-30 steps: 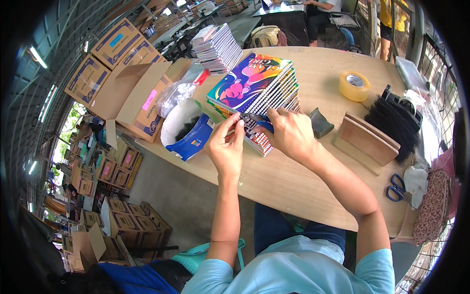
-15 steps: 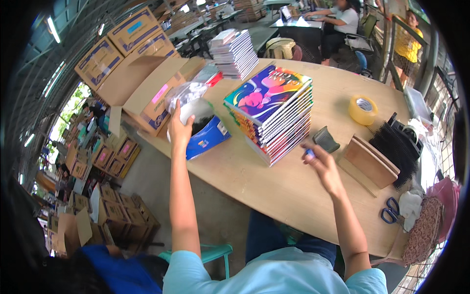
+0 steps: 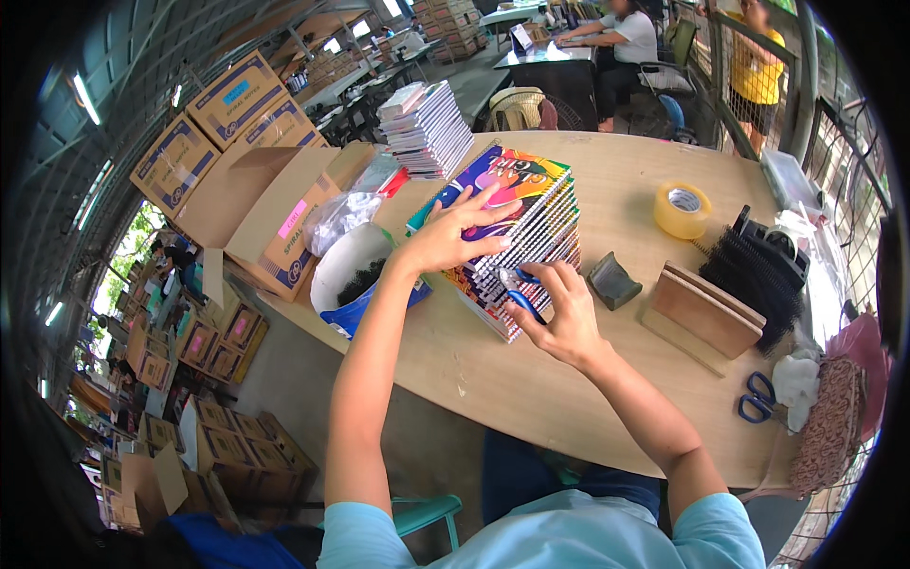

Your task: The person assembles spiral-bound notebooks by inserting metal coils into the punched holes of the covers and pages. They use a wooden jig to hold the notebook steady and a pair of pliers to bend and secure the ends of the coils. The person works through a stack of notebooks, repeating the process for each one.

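A tall stack of spiral notebooks (image 3: 531, 190) with bright, colourful covers stands on the table in front of me. Across its top cover lies my left hand (image 3: 460, 232), fingers spread and holding nothing. My right hand (image 3: 561, 308) grips small blue-handled pliers (image 3: 523, 289), their metal jaws at the bound edges on the stack's near side. Whether the jaws touch a wire cannot be made out. To the left of the stack, partly behind my left forearm, is a blue and white container (image 3: 332, 284) holding a dark bristly bundle.
Right of the stack lie a dark curved block (image 3: 614, 281), a tape roll (image 3: 682, 211), a wooden block (image 3: 706, 308), black combs (image 3: 749, 289) and scissors (image 3: 757, 398). Another notebook stack (image 3: 427, 131) and an open carton (image 3: 284, 228) stand farther left. Two people are in the background.
My left hand has let go of the blue and white container and moved right onto the notebooks. My right hand has brought the pliers left to the stack's bound edges.
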### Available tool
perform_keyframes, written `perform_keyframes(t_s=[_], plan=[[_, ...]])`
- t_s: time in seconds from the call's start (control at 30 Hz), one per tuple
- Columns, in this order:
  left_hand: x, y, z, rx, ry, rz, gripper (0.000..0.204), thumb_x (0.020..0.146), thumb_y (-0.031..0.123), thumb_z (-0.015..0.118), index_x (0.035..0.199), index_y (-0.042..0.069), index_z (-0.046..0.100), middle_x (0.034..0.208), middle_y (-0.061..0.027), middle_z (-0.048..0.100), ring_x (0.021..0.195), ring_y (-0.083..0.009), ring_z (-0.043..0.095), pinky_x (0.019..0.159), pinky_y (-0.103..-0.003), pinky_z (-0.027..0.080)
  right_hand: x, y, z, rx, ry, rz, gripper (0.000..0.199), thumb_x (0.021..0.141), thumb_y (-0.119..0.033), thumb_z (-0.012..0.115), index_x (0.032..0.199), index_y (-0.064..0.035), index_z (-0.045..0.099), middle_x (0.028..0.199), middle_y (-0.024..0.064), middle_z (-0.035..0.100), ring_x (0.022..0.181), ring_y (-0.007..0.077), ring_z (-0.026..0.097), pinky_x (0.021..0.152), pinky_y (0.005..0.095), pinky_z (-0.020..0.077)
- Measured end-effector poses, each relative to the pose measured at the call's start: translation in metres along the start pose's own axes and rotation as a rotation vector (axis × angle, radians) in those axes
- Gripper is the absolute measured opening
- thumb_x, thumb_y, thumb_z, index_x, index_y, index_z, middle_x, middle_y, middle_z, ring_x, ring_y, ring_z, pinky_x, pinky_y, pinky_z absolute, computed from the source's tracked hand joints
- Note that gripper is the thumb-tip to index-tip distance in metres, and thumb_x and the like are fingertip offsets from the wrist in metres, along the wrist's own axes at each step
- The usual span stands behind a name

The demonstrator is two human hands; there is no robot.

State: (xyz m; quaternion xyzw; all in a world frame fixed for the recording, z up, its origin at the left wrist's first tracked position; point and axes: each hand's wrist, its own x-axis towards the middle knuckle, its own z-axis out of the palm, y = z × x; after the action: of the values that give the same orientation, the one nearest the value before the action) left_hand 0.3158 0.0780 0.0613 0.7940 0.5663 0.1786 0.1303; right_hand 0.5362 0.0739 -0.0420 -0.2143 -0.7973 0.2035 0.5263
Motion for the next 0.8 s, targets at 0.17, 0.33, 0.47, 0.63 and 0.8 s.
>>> perform_keyframes(t_s=[0.17, 0.33, 0.47, 0.63, 0.8], plan=[[0.002, 0.0, -0.001, -0.005, -0.037, -0.021, 0.062, 0.083, 0.049, 0.067, 0.141, 0.037, 0.049, 0.161, -0.0056, 0.021, 0.148, -0.0354, 0.015, 0.114, -0.06, 0.004, -0.001, 0.002, 0.008, 0.025, -0.002, 0.013, 0.042, 0.077, -0.029, 0.074, 0.11, -0.0052, 0.061, 0.089, 0.0123, 0.057, 0.082, 0.0304, 0.058, 0.074, 0.0412, 0.0482], [0.0, -0.002, 0.001, 0.0, -0.013, 0.011, 0.061, 0.082, 0.048, 0.069, 0.139, 0.036, 0.051, 0.16, -0.0049, 0.023, 0.147, -0.0369, 0.016, 0.114, -0.06, 0.005, 0.005, 0.001, -0.001, 0.973, -0.426, 0.761, 0.027, 0.09, -0.026, 0.065, 0.098, 0.0, 0.064, 0.074, 0.0099, 0.065, 0.059, 0.0195, 0.062, 0.053, 0.0311, 0.0487], [0.001, 0.01, 0.002, 0.048, 0.017, -0.01, 0.066, 0.078, 0.045, 0.073, 0.139, 0.029, 0.053, 0.157, -0.0089, 0.029, 0.146, -0.0341, 0.02, 0.115, -0.057, 0.007, 0.003, 0.0, -0.001, 0.84, -0.343, 0.65, 0.031, 0.089, -0.029, 0.067, 0.099, -0.0003, 0.065, 0.079, 0.0105, 0.066, 0.066, 0.0181, 0.064, 0.057, 0.0315, 0.0487], [-0.001, 0.021, 0.004, 0.027, 0.08, 0.015, 0.073, 0.07, 0.026, 0.077, 0.138, 0.018, 0.054, 0.153, -0.0131, 0.037, 0.146, -0.0296, 0.025, 0.119, -0.047, 0.011, -0.008, -0.005, -0.005, 0.046, -0.063, 0.181, 0.04, 0.078, -0.032, 0.074, 0.107, -0.0081, 0.063, 0.092, 0.011, 0.059, 0.086, 0.0265, 0.058, 0.074, 0.0402, 0.0455], [0.0, 0.023, 0.005, 0.03, 0.084, -0.001, 0.075, 0.066, 0.017, 0.074, 0.138, 0.017, 0.054, 0.149, -0.0163, 0.041, 0.146, -0.0299, 0.024, 0.119, -0.046, 0.014, -0.008, -0.005, 0.0, -0.064, -0.01, 0.089, 0.035, 0.078, -0.03, 0.073, 0.105, -0.0089, 0.063, 0.091, 0.0108, 0.057, 0.085, 0.0275, 0.058, 0.074, 0.0396, 0.0456]])
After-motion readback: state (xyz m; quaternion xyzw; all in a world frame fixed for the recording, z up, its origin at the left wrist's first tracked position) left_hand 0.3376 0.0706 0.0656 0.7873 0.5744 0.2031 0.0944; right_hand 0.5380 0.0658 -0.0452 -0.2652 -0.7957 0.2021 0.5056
